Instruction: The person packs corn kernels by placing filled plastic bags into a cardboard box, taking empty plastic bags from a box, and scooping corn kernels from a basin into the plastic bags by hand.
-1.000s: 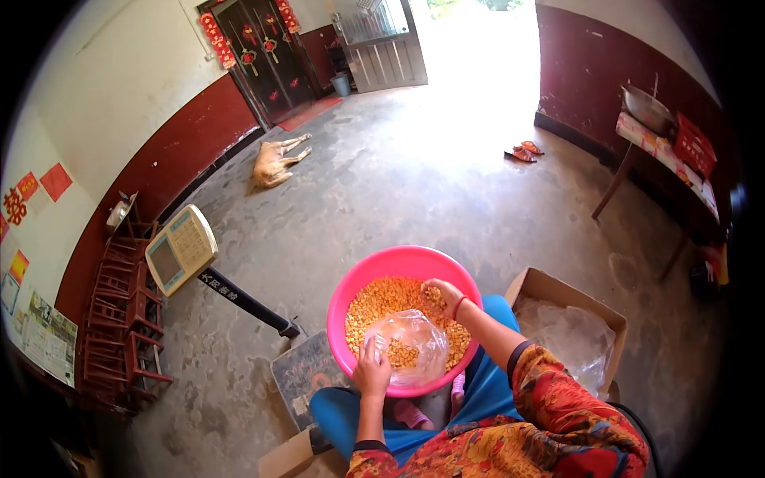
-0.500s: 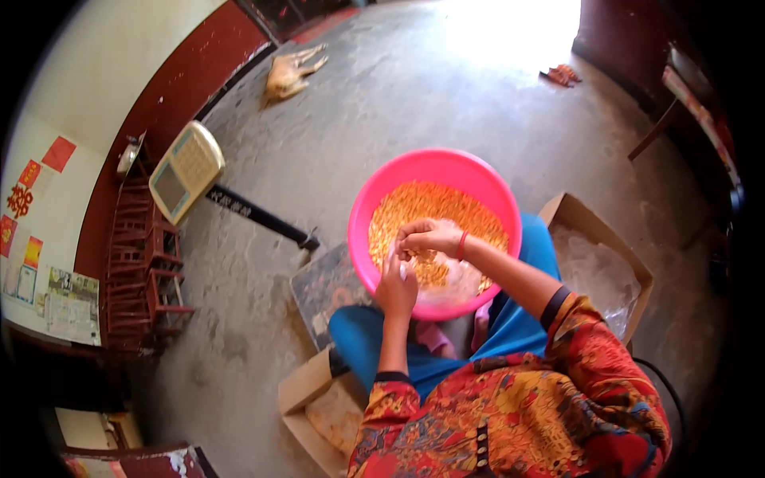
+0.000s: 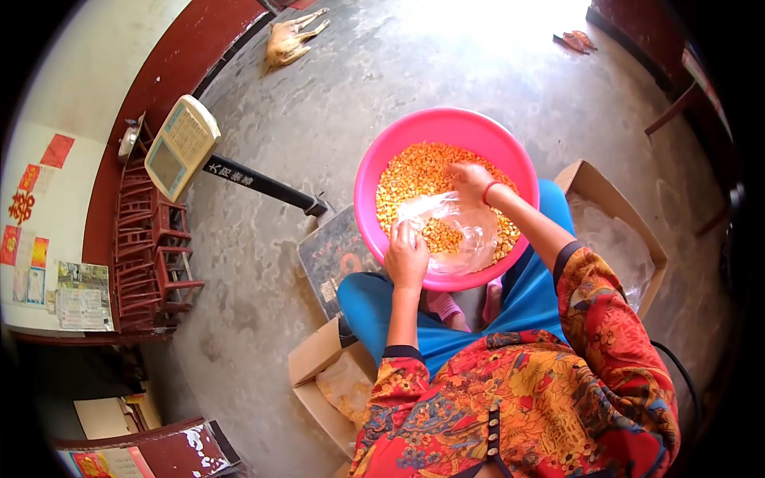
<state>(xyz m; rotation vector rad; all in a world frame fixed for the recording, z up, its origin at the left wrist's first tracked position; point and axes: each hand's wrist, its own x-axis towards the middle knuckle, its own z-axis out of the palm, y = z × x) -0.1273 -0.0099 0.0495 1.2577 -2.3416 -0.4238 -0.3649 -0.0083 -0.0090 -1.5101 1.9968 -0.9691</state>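
A pink basin [image 3: 522, 163] of orange corn kernels [image 3: 418, 163] stands between the person's knees. My left hand [image 3: 406, 256] is closed on the near left edge of a clear plastic bag [image 3: 474, 227], which lies spread in the basin with some kernels in it. Beyond the bag, my right hand [image 3: 472, 180], with a red band at the wrist, reaches down among the loose kernels. Its fingers are curled around kernels, their tips partly hidden.
The basin rests by a platform scale [image 3: 331, 259] with a tilted display [image 3: 183, 147]. Open cardboard boxes with plastic bags stand at the right [image 3: 617, 207] and lower left [image 3: 315, 358]. Stacked red chairs [image 3: 147, 247] line the left wall. A dog [image 3: 287, 41] lies on the floor.
My right hand has parted from my left and moved away into the kernels. The bag now lies opened out, still held by my left hand. The view has shifted slightly.
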